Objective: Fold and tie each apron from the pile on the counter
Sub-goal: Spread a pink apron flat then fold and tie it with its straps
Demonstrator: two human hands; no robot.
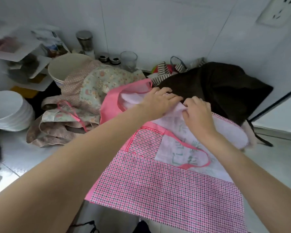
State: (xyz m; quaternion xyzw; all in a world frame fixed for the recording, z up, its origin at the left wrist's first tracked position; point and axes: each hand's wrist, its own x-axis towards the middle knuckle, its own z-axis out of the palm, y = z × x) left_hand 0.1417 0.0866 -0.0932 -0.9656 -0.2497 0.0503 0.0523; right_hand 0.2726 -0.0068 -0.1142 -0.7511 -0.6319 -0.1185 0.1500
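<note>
Head view: both arms extended over pink checked apron
Left hand: fingers straight, pressing apron's far edge
Right hand: fingers curled, pinching the white fold

Home kitchen, tiled wall, stacked plates, spice jars

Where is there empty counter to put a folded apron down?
Bare counter shows left of the pink checked apron, below the floral aprons and white plates. Another strip lies right of it. The back is crowded with jars and a dark apron.
</note>
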